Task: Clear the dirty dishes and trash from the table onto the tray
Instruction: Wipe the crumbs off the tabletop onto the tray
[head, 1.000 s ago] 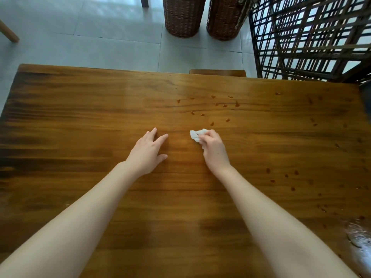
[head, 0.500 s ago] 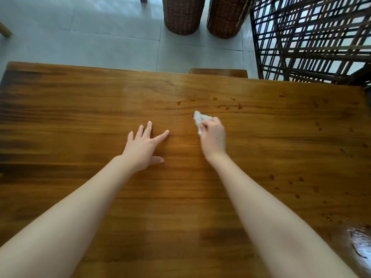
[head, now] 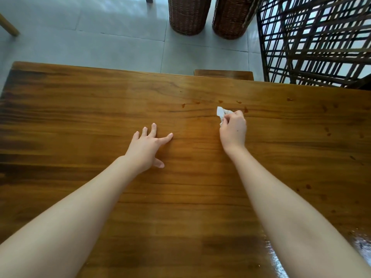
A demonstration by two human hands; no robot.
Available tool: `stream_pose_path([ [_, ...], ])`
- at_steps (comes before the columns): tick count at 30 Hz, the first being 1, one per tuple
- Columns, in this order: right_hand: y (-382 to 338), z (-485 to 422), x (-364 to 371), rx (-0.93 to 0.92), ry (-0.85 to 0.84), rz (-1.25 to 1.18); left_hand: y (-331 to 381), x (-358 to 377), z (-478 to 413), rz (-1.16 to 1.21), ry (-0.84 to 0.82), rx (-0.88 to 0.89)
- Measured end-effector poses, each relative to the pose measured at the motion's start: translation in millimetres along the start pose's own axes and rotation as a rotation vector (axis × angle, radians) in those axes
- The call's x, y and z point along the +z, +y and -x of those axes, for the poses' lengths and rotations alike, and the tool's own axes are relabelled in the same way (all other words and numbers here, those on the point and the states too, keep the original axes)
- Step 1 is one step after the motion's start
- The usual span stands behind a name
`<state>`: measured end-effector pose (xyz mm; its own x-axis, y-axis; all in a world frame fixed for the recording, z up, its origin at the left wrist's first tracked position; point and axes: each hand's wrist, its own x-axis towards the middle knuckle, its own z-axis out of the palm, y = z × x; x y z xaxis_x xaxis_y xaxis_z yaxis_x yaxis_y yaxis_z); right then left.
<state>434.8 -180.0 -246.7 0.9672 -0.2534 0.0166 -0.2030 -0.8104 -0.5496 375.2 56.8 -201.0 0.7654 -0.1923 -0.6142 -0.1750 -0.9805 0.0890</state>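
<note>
My right hand [head: 233, 130] grips a crumpled white tissue [head: 221, 112] and presses it against the wooden table [head: 80, 109], right of centre and toward the far edge. A row of small dark droplets [head: 220, 101] lies just beyond the tissue. My left hand [head: 147, 147] rests flat on the table with its fingers spread, holding nothing, about a hand's width to the left of the right one. No tray or dishes are in view.
More droplets [head: 327, 131] dot the right side of the table, and a wet shiny patch [head: 361, 241] sits at the near right corner. Beyond the far edge are a chair back [head: 222, 74], two wicker baskets [head: 188, 15] and a dark lattice screen [head: 313, 39].
My right hand has slid the tissue away from me and to the right, over the droplets nearest it, which are gone. My left hand has spread its fingers and stayed in place.
</note>
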Motion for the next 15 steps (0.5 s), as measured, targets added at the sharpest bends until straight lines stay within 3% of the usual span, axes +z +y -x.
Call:
stream_pose_path([
  [2,-14.7,6.9,10.1,-0.008,-0.001,-0.021,1.2,-1.1,-2.2,-0.007,-0.01,-0.009],
  [8,-76.7,32.6,51.3,-0.321,-0.155,-0.035,3.5,-1.2,-4.5,-0.013,-0.033,-0.023],
  [11,-73.6,25.5,50.8,-0.409,-0.217,-0.028,3.1,-0.5,-5.6,-0.004,-0.033,-0.026],
  [13,-59.4,9.5,43.6,-0.394,-0.209,-0.034,1.9,0.8,-5.6,0.009,-0.04,-0.022],
  [15,-47.3,-10.0,35.6,-0.248,-0.114,-0.086,1.2,1.8,-6.9,0.016,-0.039,-0.022],
])
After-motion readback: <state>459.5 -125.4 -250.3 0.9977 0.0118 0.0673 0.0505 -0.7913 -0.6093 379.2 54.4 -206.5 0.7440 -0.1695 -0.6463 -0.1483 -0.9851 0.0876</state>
